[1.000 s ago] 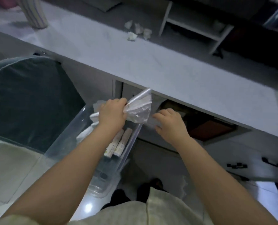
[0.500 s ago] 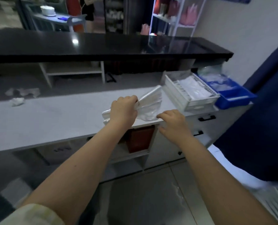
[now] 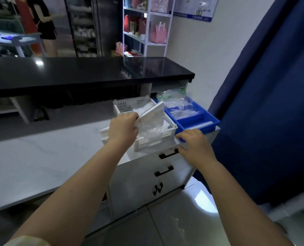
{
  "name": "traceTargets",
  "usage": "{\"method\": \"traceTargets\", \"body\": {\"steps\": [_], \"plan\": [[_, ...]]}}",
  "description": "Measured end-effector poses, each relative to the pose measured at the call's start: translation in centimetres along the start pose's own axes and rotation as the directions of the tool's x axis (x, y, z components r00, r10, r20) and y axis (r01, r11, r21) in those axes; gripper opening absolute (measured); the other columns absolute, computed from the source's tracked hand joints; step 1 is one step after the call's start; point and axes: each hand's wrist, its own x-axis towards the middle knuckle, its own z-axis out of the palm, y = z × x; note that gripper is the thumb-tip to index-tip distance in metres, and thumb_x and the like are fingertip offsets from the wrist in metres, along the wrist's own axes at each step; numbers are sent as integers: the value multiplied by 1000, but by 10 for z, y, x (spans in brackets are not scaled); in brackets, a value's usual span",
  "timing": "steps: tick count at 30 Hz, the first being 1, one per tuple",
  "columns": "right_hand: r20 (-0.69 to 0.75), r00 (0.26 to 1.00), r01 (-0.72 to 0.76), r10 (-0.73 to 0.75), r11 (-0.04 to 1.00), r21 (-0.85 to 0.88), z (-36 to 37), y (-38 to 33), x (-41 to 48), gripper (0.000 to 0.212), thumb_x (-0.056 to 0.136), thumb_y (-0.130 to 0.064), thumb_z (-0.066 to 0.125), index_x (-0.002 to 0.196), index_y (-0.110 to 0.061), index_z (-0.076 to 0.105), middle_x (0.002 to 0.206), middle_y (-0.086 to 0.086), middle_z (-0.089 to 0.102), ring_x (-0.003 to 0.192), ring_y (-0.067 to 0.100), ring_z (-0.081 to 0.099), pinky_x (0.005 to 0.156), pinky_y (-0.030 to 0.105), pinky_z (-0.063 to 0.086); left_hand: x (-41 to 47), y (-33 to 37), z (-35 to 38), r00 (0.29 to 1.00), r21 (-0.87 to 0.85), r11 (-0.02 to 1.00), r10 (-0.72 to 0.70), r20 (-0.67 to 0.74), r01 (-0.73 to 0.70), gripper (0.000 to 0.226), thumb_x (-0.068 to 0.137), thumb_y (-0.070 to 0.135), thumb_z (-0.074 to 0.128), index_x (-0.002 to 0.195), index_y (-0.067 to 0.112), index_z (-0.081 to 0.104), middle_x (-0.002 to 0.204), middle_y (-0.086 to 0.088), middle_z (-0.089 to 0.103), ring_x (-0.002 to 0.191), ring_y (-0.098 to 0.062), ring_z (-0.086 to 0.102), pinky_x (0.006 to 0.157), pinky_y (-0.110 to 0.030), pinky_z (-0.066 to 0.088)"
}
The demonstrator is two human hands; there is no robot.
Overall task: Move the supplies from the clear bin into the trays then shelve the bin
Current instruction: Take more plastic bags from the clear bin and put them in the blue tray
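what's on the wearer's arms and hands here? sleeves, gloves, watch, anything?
Both hands are bare: no gloves, rings or watch visible on the left hand or the right hand. Both forearms are uncovered from wrist to the bottom of the picture. The only clothing in view is the edge of a pale, yellowish short sleeve at the left upper arm. No sleeve shows on the right arm.

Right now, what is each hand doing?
Left hand: closed on a bundle of clear plastic packets over the white tray.
Right hand: open, empty, resting at the counter edge.
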Motion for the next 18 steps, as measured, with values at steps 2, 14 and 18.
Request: {"method": "traceTargets", "body": {"steps": [2,14,18], "plan": [[-25,1000,-7,7,1000,21,2,26,21,29,81,-21,68,109,-21,65,111,-3,64,109,21,48,91,37,40,25,7,17,1000,9,1000,-16,-10,16,18,72,9,59,88,16,56,82,-3,63,71,-25,46,60,-32,29],[145,982,-123,123,992,-4,81,136,140,26,87,-20,60,113,-20,63,114,-4,61,112,20,46,91,33,39,177,19,163,995,-62,997,54,81,-50,25,74,11,60,98,16,62,90,-4,67,84,-31,56,63,-33,32],[164,967,-190,193,981,-31,91,182,192,27,88,-20,60,115,-20,63,116,-3,62,114,21,46,94,35,40,235,33,207,989,-112,990,102,110,-89,23,74,10,59,96,16,61,87,-4,66,83,-31,57,62,-32,33]]}}
